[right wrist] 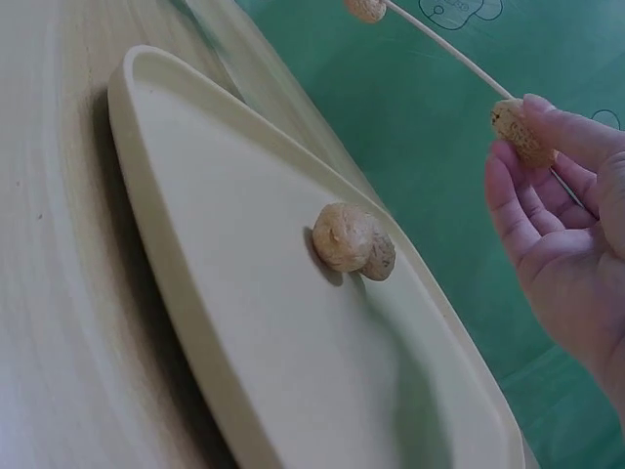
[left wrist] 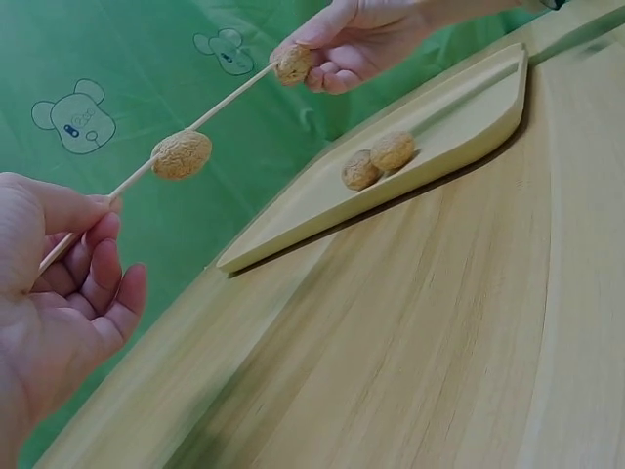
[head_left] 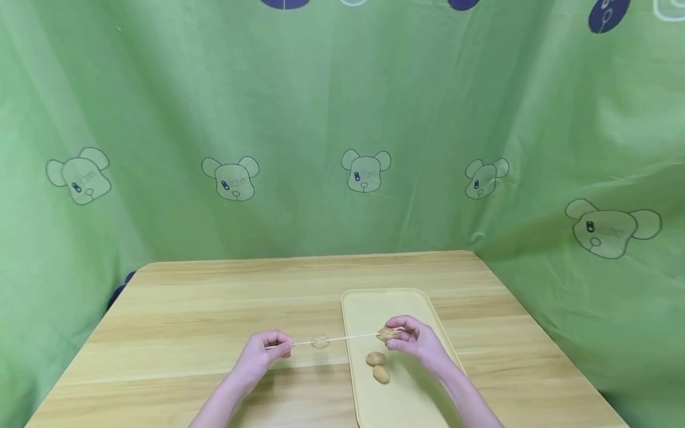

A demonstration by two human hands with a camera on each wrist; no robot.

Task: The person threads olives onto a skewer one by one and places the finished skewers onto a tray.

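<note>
Skewer stick (head_left: 353, 337) is up in the air over the desk (head_left: 214, 309), running roughly sideways. Going from the left: the left hand (head_left: 262, 351) pinches it between thumb and fingers, and in the left wrist view the stick's back end gets lost behind the palm. Next along is a wrinkly tan ball (head_left: 320, 342) threaded on the stick; the right wrist view chops it off at the top. Then comes a pale yellow tray (head_left: 385, 303), near end cut off in the head view, with two more balls (head_left: 376, 358) sitting right by each other. Right hand (head_left: 423, 348) is above the tray, gripping another ball (head_left: 389, 334) at the stick's right end. Fingers cover part of that one, so can't tell if the tip pokes through. As for writing, the green curtain (head_left: 299, 119) has cartoon animal heads (head_left: 85, 176) with small lettering, too faint for me to read. Purple shapes (head_left: 285, 3) up top are cropped.
</note>
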